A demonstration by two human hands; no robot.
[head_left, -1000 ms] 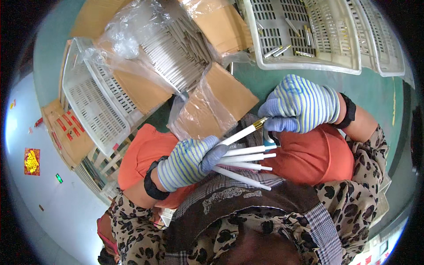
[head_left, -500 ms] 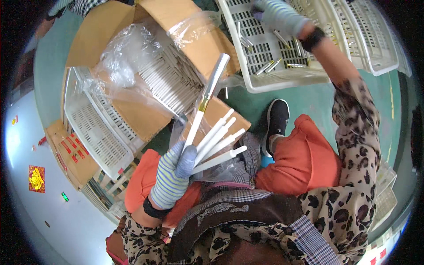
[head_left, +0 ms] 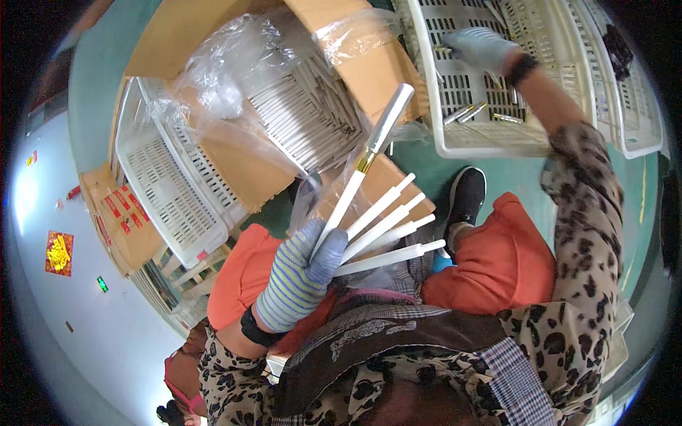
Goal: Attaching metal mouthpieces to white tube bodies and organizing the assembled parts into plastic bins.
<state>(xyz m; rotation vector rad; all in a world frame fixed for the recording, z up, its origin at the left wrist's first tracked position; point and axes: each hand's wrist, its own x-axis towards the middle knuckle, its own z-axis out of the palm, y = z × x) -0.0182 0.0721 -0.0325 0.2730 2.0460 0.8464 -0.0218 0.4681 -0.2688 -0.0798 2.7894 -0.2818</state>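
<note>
Both of our gloved hands are busy: our left hand (head_left: 302,273) is clenched around a fan of white sticks (head_left: 387,227) held up over our lap, and one of them, the capped stick (head_left: 369,153) with its gold band and silver cover, stands tallest in the bunch. A second ago our right hand (head_left: 479,48) was down beside that bunch, at the tip of this same stick; now it has stretched far forward into the white slotted basket (head_left: 483,138) beyond our knees, fingers curled down among the small metal caps (head_left: 465,113) lying on its floor. Whether it has one pinched we cannot tell, since the fingertips are hidden. We judge that one stick is finished and the hand has gone for the next cap, with four bare sticks still waiting. Beyond our orange trousers (head_left: 497,263) and black shoe (head_left: 465,195) sits a cardboard box (head_left: 369,67) lined with clear plastic and packed with more white sticks, and an empty white basket (head_left: 167,188) leans at our left.
</note>
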